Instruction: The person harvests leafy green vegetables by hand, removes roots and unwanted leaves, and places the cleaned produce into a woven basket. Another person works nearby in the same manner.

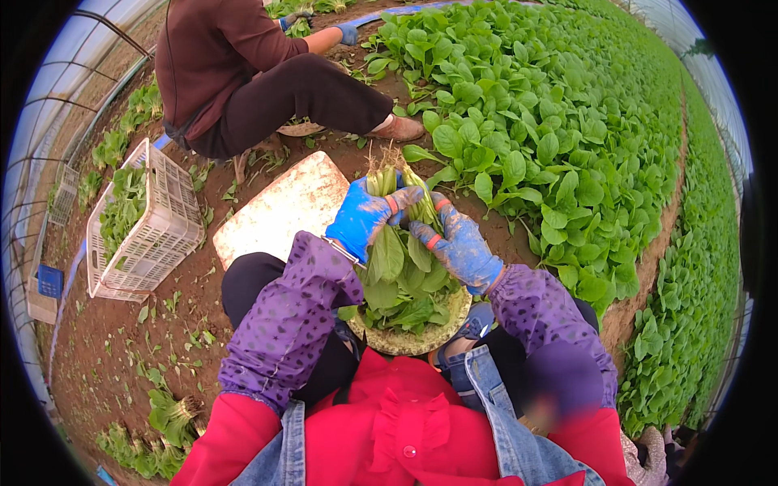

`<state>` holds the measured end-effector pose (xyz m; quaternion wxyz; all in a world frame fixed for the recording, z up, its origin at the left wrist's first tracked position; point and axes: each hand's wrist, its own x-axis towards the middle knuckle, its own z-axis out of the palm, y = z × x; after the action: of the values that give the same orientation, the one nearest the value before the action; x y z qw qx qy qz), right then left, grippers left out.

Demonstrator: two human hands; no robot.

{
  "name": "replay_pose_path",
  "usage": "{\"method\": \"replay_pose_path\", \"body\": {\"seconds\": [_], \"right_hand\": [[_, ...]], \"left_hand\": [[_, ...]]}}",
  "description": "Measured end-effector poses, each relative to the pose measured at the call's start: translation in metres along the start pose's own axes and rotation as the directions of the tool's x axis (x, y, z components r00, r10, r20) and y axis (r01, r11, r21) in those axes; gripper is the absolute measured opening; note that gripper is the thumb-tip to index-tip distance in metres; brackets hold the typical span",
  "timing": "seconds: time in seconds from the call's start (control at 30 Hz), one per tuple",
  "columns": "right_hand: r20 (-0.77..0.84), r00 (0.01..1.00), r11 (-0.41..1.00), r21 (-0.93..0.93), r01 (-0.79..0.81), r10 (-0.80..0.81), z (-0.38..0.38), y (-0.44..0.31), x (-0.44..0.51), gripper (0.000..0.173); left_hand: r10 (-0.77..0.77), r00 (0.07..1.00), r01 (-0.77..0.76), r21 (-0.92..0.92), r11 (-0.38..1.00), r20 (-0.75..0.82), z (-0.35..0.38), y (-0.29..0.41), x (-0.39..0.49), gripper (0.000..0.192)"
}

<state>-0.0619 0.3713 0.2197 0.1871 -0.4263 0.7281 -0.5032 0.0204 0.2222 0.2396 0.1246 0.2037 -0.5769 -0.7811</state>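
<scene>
A bunch of leafy greens (387, 258) hangs upside down in front of me, pale stems and soil-covered roots at the top, leaves below. My left hand (363, 215), in a blue rubber glove, grips its stems from the left. Opposite it, my right hand (465, 246), in a muddy blue glove with orange bands on the fingers, closes around stems on the right side. The thumbs of both hands are toward the middle of the bunch. Beneath the leaves, between my legs, sits a round, dirt-stained basin (404, 347) with more loose leaves in it.
A stained white slab (282, 209) lies left of my hands. Beyond it stands a plastic crate (146, 243) of greens. Another person (243, 79) sits on a low stool ahead. Growing greens (547, 133) fill the right side. Tied bunches (173, 419) lie at lower left.
</scene>
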Motion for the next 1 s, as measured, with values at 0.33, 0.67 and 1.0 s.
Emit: {"method": "replay_pose_path", "body": {"seconds": [0.33, 0.67, 1.0], "right_hand": [[-0.081, 0.995, 0.952, 0.306, -0.025, 0.052, -0.018, -0.017, 0.016, 0.035], [-0.041, 0.998, 0.989, 0.144, -0.032, 0.038, -0.030, -0.014, 0.013, 0.025], [-0.080, 0.992, 0.982, 0.167, -0.087, 0.101, -0.013, 0.004, 0.012, 0.021]], "left_hand": [[0.042, 0.999, -0.040, 0.197, 0.980, -0.008, 0.001, 0.007, -0.009, 0.028], [0.128, 0.990, -0.100, 0.345, 0.933, -0.057, -0.008, -0.010, 0.001, 0.040], [0.241, 0.970, -0.201, 0.456, 0.867, -0.032, -0.001, -0.019, -0.001, 0.040]]}}
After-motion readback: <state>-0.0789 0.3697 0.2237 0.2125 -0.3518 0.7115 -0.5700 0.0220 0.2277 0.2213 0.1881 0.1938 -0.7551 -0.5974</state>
